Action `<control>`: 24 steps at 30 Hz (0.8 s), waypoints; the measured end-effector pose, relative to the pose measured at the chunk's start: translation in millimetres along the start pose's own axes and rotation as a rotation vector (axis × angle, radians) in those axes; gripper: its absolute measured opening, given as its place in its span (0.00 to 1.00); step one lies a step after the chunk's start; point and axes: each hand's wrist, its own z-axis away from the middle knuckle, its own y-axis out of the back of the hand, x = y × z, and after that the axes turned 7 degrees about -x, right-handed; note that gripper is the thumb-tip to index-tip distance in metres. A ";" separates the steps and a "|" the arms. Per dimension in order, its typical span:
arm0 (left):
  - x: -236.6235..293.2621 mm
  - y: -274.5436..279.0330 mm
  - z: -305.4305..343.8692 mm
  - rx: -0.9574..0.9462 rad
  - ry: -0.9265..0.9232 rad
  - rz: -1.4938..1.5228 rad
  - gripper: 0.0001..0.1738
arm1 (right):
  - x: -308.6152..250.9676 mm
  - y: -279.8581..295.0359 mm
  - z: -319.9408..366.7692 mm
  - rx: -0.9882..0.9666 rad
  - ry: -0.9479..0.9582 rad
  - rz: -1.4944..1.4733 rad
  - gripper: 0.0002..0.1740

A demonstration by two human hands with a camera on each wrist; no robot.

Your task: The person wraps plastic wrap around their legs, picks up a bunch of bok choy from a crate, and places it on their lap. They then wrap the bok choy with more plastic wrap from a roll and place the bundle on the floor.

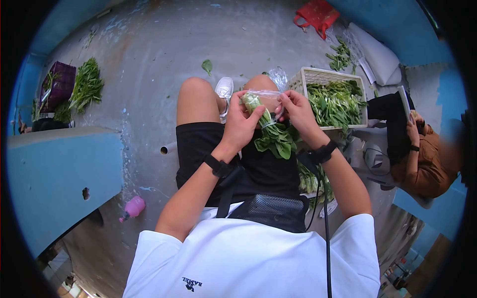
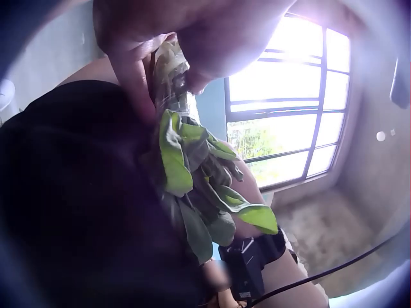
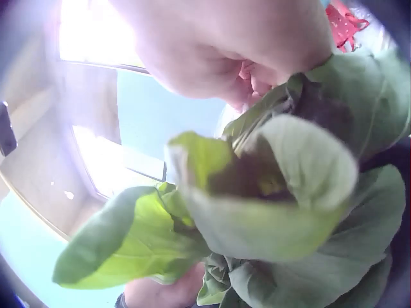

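Observation:
A bunch of leafy greens [image 1: 279, 142] hangs leaves down between the hands, its pale stems wrapped in clear plastic film [image 1: 252, 101]. The left hand [image 1: 240, 124] grips the wrapped stems from the side, thumb across them. At the bunch's other side the right hand [image 1: 299, 112] pinches the edge of the film. In the left wrist view the left hand [image 2: 186, 38] holds the stem end, with leaves [image 2: 192, 173] spreading below. Large leaves [image 3: 289, 218] fill much of the right wrist view, below the curled fingers of the right hand [image 3: 237, 51].
A cream crate [image 1: 365, 116] of greens stands to the right, with more greens below it. Another person [image 1: 422, 164] sits at the far right. A red bag [image 1: 318, 16] lies at the top, a pink bottle [image 1: 133, 207] and purple crate [image 1: 60, 84] at the left.

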 end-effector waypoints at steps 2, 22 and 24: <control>-1.3 0.4 0.1 0.016 -0.003 0.030 0.30 | -6.1 -7.7 3.3 -0.003 -0.010 0.198 0.13; 14.7 -7.6 -0.4 -0.148 -0.103 -0.265 0.31 | -62.0 -8.8 -3.6 -0.276 -0.056 0.404 0.15; 16.2 -7.3 2.9 -0.141 -0.104 -0.366 0.29 | -50.1 -5.1 -8.4 -0.295 -0.027 0.330 0.13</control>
